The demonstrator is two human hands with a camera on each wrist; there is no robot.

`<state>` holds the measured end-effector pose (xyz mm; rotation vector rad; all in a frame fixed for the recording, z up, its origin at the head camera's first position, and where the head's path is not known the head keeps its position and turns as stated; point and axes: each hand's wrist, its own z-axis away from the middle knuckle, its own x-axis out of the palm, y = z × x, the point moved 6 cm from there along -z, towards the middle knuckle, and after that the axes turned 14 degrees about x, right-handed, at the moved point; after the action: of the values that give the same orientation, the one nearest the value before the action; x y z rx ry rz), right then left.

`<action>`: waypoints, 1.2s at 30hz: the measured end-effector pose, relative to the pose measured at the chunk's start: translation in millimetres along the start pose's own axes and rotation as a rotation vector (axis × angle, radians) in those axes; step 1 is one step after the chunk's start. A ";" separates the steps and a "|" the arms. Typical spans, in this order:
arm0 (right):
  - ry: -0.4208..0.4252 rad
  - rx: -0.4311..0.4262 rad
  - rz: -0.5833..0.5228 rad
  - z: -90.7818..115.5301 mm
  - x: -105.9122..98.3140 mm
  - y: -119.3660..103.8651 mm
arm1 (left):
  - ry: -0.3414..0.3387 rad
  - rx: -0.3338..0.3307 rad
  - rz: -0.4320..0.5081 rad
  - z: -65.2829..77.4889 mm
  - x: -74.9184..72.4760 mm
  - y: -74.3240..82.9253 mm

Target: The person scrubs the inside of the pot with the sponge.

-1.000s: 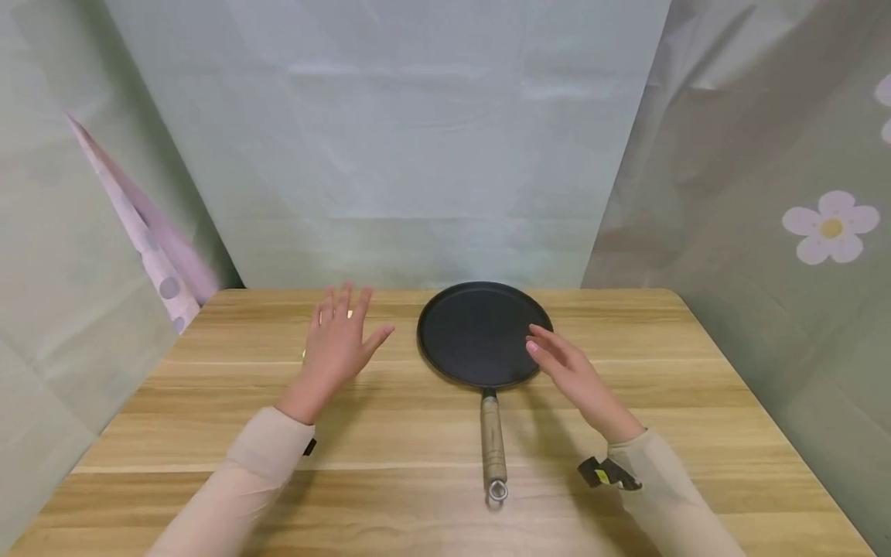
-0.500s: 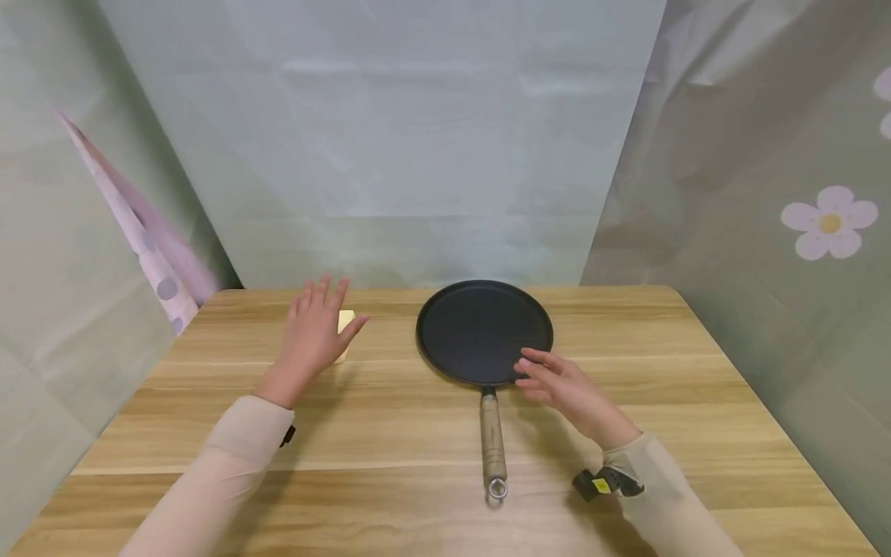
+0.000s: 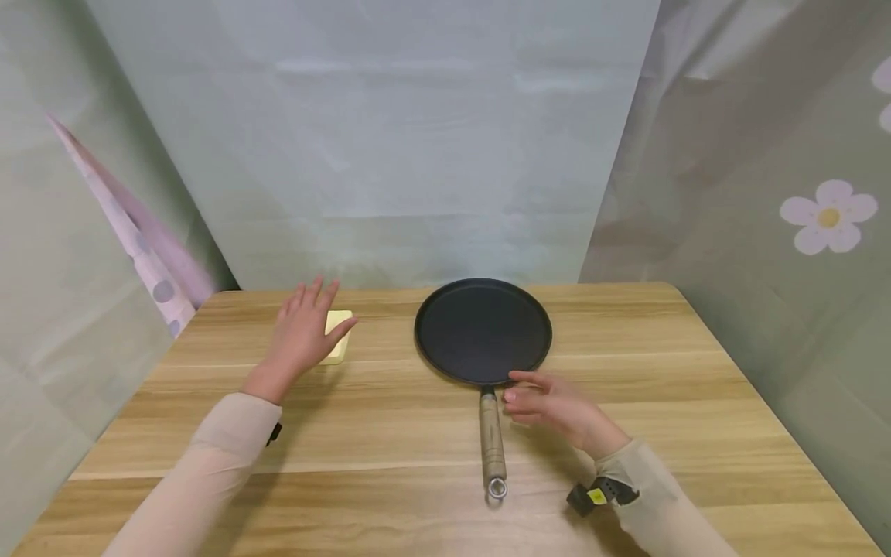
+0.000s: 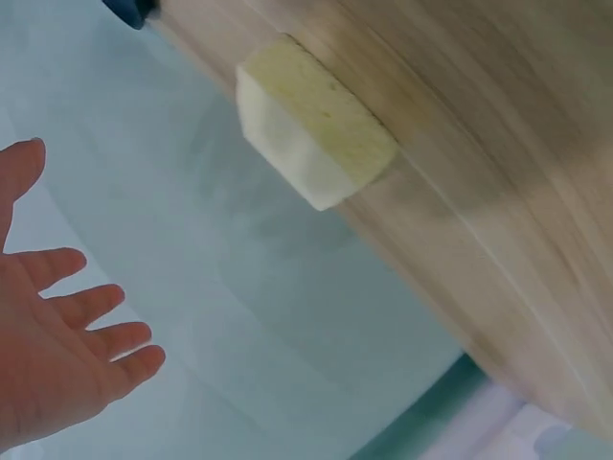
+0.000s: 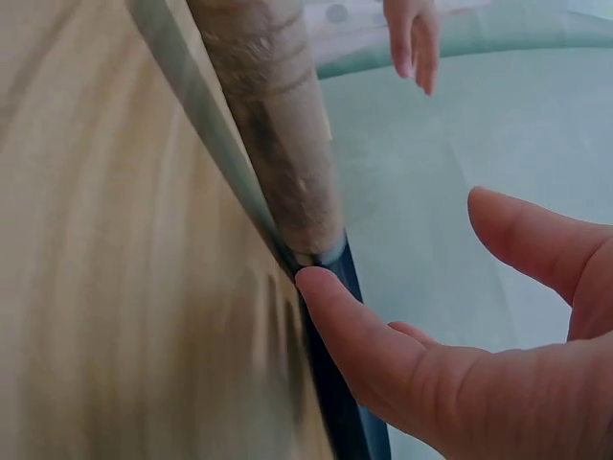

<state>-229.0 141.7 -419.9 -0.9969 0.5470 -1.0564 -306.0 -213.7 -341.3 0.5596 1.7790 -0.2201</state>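
A round black flat pan (image 3: 483, 329) lies on the wooden table, its wooden handle (image 3: 492, 441) pointing toward me and ending in a metal ring. My right hand (image 3: 560, 408) hovers just right of where handle and pan meet, fingers loosely bent with nothing held. In the right wrist view a fingertip (image 5: 321, 287) overlaps the base of the handle. On the left, my left hand (image 3: 295, 333) is held above a pale yellow sponge-like block (image 4: 311, 125), fingers spread and touching nothing. It partly hides the block in the head view.
Pale fabric sheets (image 3: 445, 139) hang behind and on both sides of the table (image 3: 390, 480). The right-hand sheet carries a printed white flower (image 3: 828, 217). A black band (image 3: 602, 493) is strapped to my right wrist.
My left hand has moved left, uncovering more of the yellow block. My right hand has come down from over the pan's right edge toward the handle's base. Pan and block stay put.
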 end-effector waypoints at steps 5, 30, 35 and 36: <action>-0.048 0.021 -0.049 -1.0 7.4 5.9 | -0.018 0.017 -0.005 1.3 5.8 -8.7; 0.032 0.031 0.008 -1.1 28.1 17.5 | -0.213 0.011 0.073 -0.1 59.5 -35.8; 0.061 0.028 0.039 -1.9 29.8 18.5 | -0.223 -0.003 0.077 -0.3 67.3 -38.3; 0.065 0.029 0.044 -2.2 30.2 18.5 | -0.227 -0.005 0.078 0.1 68.4 -38.9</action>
<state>-209.4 116.2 -434.8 -0.9236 0.6030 -1.0577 -337.3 -229.9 -411.6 0.5766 1.5351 -0.2163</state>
